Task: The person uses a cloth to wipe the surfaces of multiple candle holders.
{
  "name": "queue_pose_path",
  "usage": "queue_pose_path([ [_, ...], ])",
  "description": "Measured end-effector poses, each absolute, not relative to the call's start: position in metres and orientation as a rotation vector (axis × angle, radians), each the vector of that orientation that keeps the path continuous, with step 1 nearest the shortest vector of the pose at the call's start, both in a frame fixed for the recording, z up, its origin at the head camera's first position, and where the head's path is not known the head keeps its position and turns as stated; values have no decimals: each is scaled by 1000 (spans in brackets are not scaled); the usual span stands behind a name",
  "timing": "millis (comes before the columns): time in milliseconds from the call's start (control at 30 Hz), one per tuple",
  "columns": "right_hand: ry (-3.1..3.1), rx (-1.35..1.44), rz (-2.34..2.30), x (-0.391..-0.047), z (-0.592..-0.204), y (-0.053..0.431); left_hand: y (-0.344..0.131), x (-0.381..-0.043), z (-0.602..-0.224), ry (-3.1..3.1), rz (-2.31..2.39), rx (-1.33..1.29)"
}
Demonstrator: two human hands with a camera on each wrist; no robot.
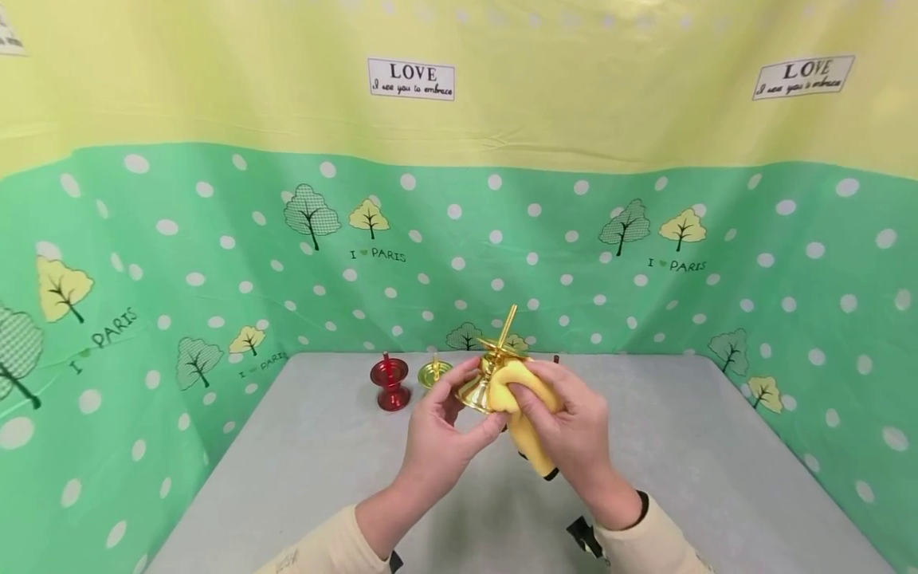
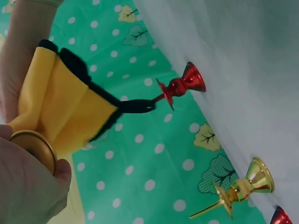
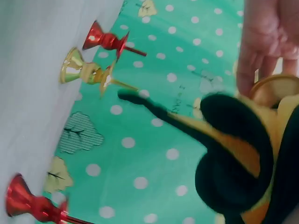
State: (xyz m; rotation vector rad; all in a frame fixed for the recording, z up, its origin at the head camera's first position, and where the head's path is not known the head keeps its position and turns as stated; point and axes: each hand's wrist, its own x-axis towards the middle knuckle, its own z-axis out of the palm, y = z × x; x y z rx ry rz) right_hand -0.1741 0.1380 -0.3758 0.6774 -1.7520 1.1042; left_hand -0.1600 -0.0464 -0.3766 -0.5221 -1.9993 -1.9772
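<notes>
A gold candlestick with a flared base, a round drip plate and a long spike is held up over the table, tilted slightly. My left hand grips its base from the left, fingers behind and thumb in front. In my right hand is a folded yellow cloth with black edging, pinched between thumb and fingers against the candlestick's stem and base. The underside of the gold base shows between the hands in the left wrist view. In the right wrist view the cloth hangs with a black loop at its corner.
On the grey table a red candlestick and a second gold candlestick stand at the back left. Another red candlestick stands further right, mostly hidden behind my right hand in the head view. A green and yellow curtain surrounds the table.
</notes>
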Motion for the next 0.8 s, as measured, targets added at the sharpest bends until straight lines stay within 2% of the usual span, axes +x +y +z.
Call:
queue_pose_path([
  [133, -1790, 587, 1180, -175, -379, 136, -45, -162, -378, -1999, -1978, -525],
  [333, -1720, 703, 970, -175, -377, 132, -44, -163, -380, -2004, -1890, -510],
  [567, -1816, 533, 1129, -177, -380, 132, -41, -165, -381, -1993, -1873, -505],
  [800, -1769, 647, 1028, -178, -378, 130, -39, -165, -383, -2000, -1825, -492],
])
